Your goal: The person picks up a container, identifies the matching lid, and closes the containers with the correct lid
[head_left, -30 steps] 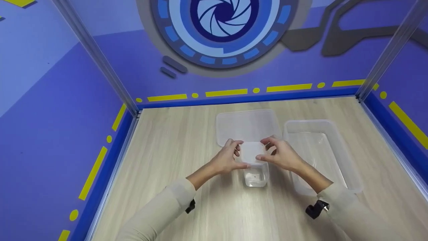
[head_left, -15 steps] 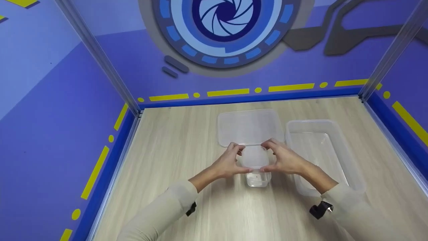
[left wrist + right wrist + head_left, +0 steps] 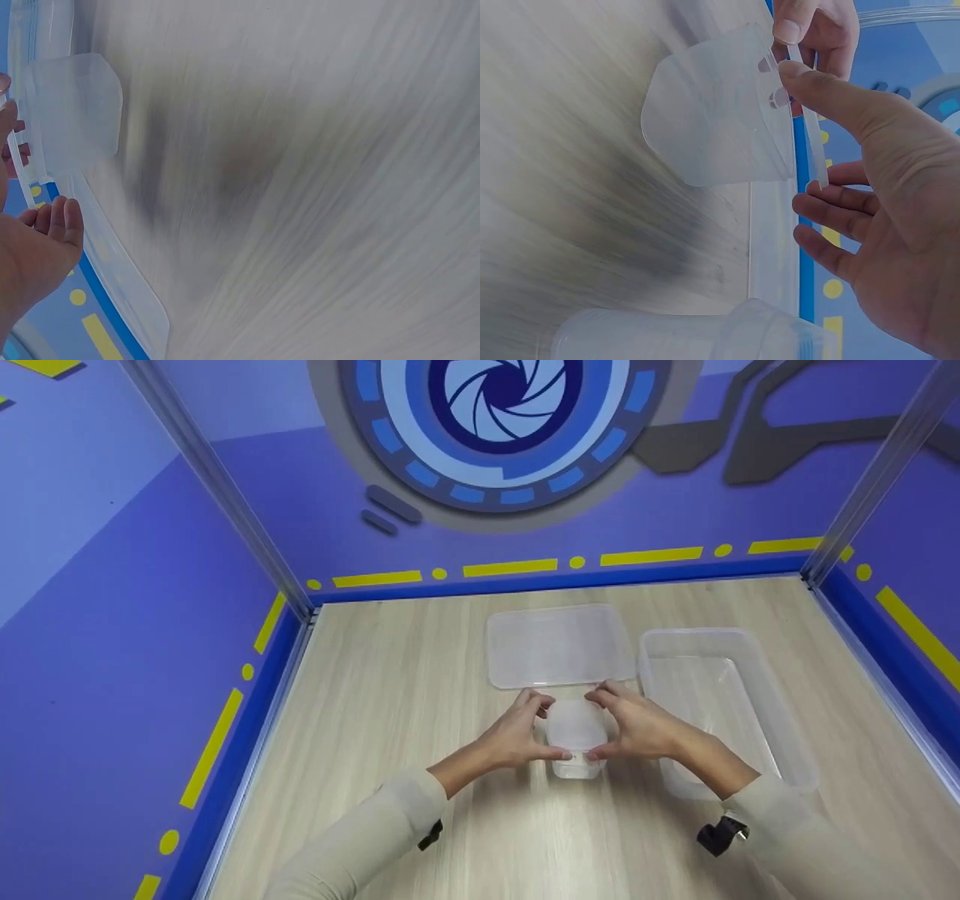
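Both hands hold a small translucent square lid by its edges, just over a small clear plastic food container standing on the table. My left hand pinches the lid's left side, thumb at the near corner. On the opposite side, my right hand grips it the same way. In the right wrist view a narrow gap shows between the tilted lid and the container's rim, with the far fingers curled at its edge. The left wrist view catches the container at its left edge.
A large translucent lid lies flat behind the hands. To the right stands a large open rectangular container, close beside the right forearm. Blue printed panels enclose the wooden table at the back and sides.
Both hands have brought the small lid nearer and down over the small container, covering more of its opening. The right thumb has shifted from the lid's top to its near corner.
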`<control>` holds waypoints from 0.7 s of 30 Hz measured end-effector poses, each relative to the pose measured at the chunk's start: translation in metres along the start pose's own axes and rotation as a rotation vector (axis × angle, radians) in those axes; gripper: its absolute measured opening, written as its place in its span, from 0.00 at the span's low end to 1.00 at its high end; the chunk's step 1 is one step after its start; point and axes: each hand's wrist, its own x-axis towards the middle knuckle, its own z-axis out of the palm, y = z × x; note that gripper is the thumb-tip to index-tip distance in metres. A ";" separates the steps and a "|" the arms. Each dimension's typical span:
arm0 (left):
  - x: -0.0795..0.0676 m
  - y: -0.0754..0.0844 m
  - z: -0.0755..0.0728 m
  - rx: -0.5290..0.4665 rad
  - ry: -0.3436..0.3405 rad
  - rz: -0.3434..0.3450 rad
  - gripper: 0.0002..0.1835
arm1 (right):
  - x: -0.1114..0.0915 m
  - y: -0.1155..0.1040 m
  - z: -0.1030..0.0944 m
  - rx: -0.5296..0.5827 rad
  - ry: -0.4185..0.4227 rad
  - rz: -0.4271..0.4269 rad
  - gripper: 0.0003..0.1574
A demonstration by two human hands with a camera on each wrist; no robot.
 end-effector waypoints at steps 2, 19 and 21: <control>-0.001 0.000 0.001 0.010 -0.007 0.000 0.47 | -0.001 0.000 0.001 -0.010 -0.009 0.001 0.58; -0.006 -0.005 0.006 0.110 -0.026 0.052 0.49 | -0.008 0.003 0.010 -0.074 0.009 -0.085 0.54; -0.006 -0.005 0.006 0.123 -0.027 0.055 0.51 | -0.008 0.003 0.010 -0.076 0.011 -0.084 0.55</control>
